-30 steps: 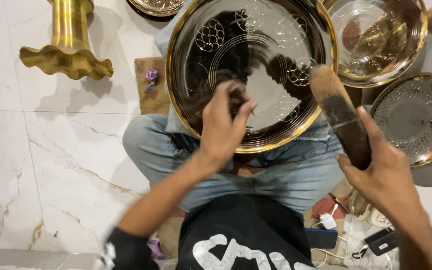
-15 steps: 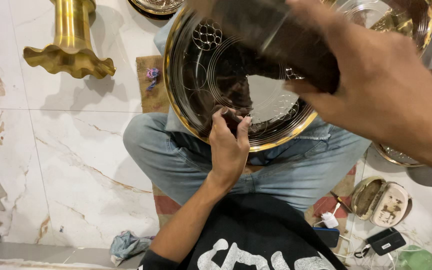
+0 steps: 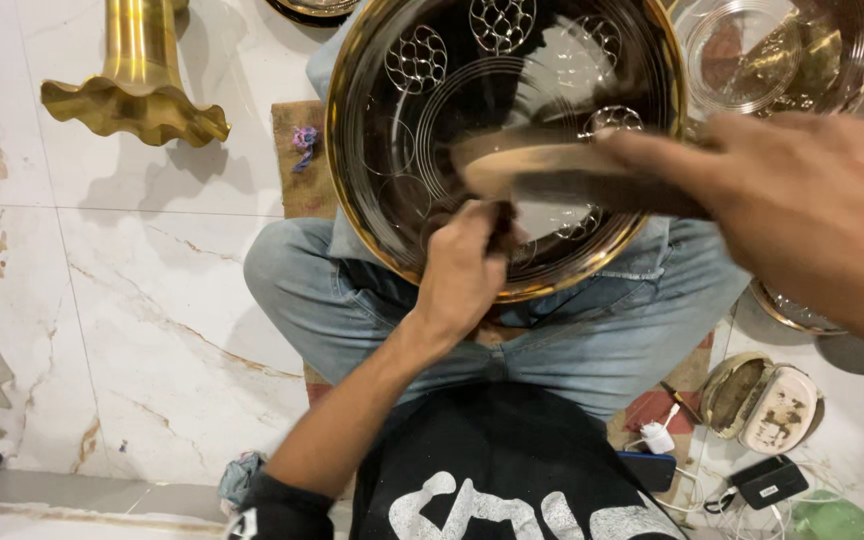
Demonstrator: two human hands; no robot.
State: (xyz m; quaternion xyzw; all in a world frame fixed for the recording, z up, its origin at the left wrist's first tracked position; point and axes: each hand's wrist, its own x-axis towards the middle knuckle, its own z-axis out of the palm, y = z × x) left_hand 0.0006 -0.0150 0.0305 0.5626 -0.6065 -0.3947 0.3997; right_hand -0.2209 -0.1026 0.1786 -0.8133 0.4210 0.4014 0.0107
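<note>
- Large round brass tray [image 3: 422,130], centre top of the frame: glossy metal, mirror-smooth, with engraved patterns.
- Fluted brass stand [image 3: 137,95], upper left: polished, shiny metal.
- White marble floor [image 3: 152,310]: smooth, glossy stone.
- Blue jeans [image 3: 592,340], centre: matt denim cloth.

Floor [image 3: 152,300]: glossy white marble tiles, brown veining, thin grout lines. Light even, soft shadows. Brass fluted stand [image 3: 137,75] upper left. Woven mat [image 3: 302,160] upper centre. Small open tin [image 3: 764,402], cables and dark device [image 3: 764,482] lower right.
</note>
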